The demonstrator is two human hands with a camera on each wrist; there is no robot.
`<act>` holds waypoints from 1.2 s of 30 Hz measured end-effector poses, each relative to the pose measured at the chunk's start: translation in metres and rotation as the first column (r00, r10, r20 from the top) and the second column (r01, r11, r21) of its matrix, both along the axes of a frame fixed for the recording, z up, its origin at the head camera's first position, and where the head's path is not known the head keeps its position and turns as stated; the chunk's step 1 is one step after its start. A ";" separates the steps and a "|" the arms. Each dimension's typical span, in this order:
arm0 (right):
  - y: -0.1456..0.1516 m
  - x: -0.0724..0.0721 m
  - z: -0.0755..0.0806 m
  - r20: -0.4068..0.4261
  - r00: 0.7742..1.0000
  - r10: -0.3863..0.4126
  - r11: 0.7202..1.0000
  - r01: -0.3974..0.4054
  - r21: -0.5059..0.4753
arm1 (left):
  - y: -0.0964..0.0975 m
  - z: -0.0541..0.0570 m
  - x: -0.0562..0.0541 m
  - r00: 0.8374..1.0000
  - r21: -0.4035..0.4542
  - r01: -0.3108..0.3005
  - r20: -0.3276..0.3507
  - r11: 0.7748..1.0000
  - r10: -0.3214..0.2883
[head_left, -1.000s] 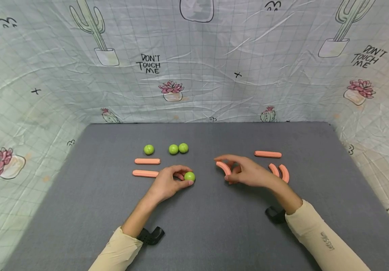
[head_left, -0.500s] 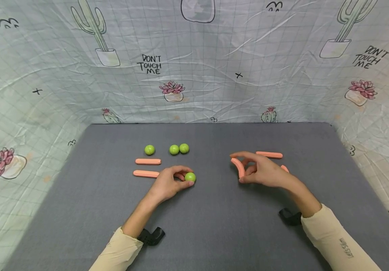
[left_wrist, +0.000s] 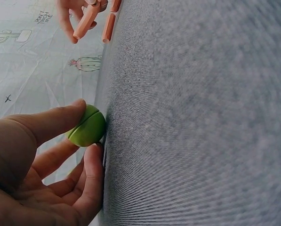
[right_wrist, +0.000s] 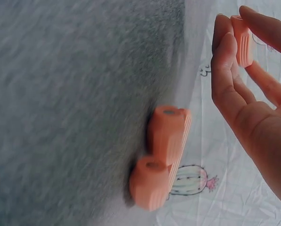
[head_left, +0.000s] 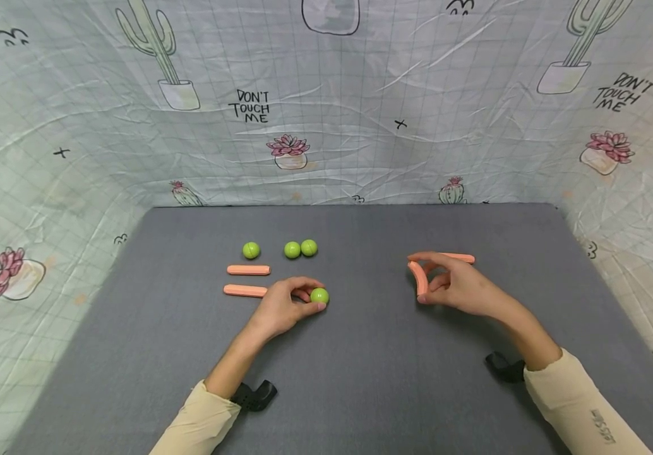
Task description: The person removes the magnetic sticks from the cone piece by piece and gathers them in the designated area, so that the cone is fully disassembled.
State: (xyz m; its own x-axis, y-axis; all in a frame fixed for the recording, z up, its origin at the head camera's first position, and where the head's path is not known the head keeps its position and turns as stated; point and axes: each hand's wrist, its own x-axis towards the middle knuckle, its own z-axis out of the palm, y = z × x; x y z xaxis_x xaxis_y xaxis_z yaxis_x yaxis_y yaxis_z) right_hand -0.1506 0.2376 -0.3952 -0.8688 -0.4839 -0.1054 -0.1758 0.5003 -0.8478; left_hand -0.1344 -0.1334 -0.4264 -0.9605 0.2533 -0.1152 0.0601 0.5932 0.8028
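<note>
My left hand (head_left: 288,308) pinches a small green ball (head_left: 319,296) between thumb and fingers, low at the grey tabletop. A groove runs round this ball (left_wrist: 87,127) in the left wrist view. My right hand (head_left: 463,285) pinches a curved, ribbed orange piece (head_left: 419,279) between thumb and fingertips. In the right wrist view that piece (right_wrist: 243,42) is up off the table. Beyond the right hand lies a straight orange piece (head_left: 460,258), partly covered by it. Two orange pieces (right_wrist: 166,134) with holes in their ends lie under the right hand, hidden in the head view.
Two straight orange sticks (head_left: 248,270) lie left of the left hand, one partly behind it. Several more green balls (head_left: 292,250) sit farther back, two of them side by side. A printed cloth (head_left: 349,145) stands round the back and sides of the grey table (head_left: 360,392).
My right hand has moved right with the curved orange piece, over the two curved pieces that showed earlier. The left hand has stayed in place on the green ball.
</note>
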 end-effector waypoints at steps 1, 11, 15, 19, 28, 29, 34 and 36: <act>0.001 0.000 0.001 0.001 1.000 -0.011 1.000 0.011 0.012 | 0.000 0.000 0.000 1.000 0.001 -0.001 -0.001 1.000 0.001; 0.017 0.003 0.004 0.013 0.997 -0.072 0.996 0.072 0.056 | -0.001 0.001 0.001 1.000 0.015 -0.010 0.009 1.000 0.010; 0.023 0.006 0.005 -0.031 0.997 -0.072 0.995 0.074 0.072 | -0.001 0.000 0.001 1.000 0.019 -0.012 0.016 1.000 0.012; 0.028 0.009 0.003 -0.097 0.993 -0.070 0.990 0.081 0.116 | -0.001 0.000 0.000 1.000 0.022 -0.013 0.024 1.000 0.013; 0.033 0.013 -0.002 -0.183 0.982 -0.046 0.986 0.074 0.148 | -0.002 -0.001 -0.001 1.000 0.024 -0.007 0.009 1.000 0.007; 0.033 0.013 -0.002 -0.182 0.982 -0.042 0.987 0.069 0.145 | -0.002 -0.001 -0.001 1.000 0.024 -0.005 0.010 1.000 0.005; 0.034 0.012 -0.005 -0.201 0.980 -0.009 0.995 0.028 0.092 | -0.002 -0.001 -0.001 1.000 0.028 -0.005 0.014 1.000 0.004; 0.035 0.013 -0.006 -0.220 0.976 -0.010 0.995 0.032 0.098 | -0.002 -0.002 -0.001 1.000 0.029 -0.006 0.016 1.000 0.005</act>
